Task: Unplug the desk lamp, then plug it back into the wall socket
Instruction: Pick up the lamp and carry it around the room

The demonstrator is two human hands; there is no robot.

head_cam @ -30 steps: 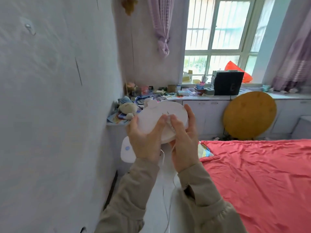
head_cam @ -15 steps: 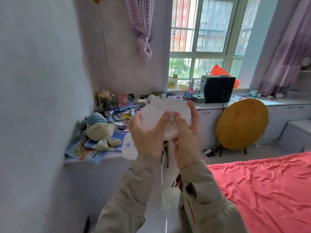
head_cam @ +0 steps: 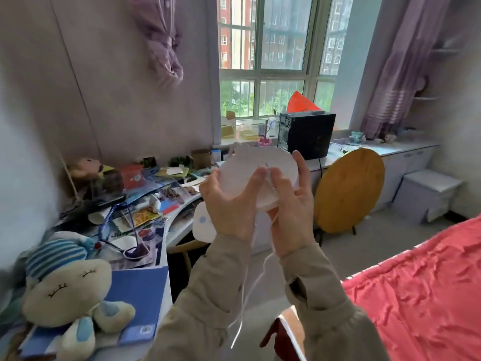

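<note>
The big window [head_cam: 273, 61] fills the far wall, and everything here is told from it. Below the window runs a long white counter [head_cam: 390, 148] with a black box [head_cam: 307, 135] on it. To the right of the window hangs a purple curtain [head_cam: 395, 74], and low down on that side is a red bed cover [head_cam: 421, 287]. A round wooden board [head_cam: 350, 190] leans on the cupboards under the window. To the left of the window, along the side wall, is a messy desk [head_cam: 166, 230] with papers and a sleepy soft toy [head_cam: 67, 287] near the camera.

The desk lamp [head_cam: 260, 175] is white. It is up in the air in front of the window, in the middle of the view, over the gap between desk and bed. Its flat round part faces the person. A smaller white part [head_cam: 203, 225] with a blue dot pokes out below the hands, toward the desk.

Both hands grip the lamp. The left hand [head_cam: 231, 204] wraps the side nearer the desk. The right hand [head_cam: 291, 204] holds the side nearer the bed, and its thumb and finger pinch at the spot where the thin white cord [head_cam: 244, 295] meets the lamp. So the right hand is the nearer 1 to the cord.

The cord drops straight down between the 2 sleeves, away from the window, and goes out of sight. No plug and no wall socket can be seen. I think the next job is to follow the cord down to its plug.
</note>
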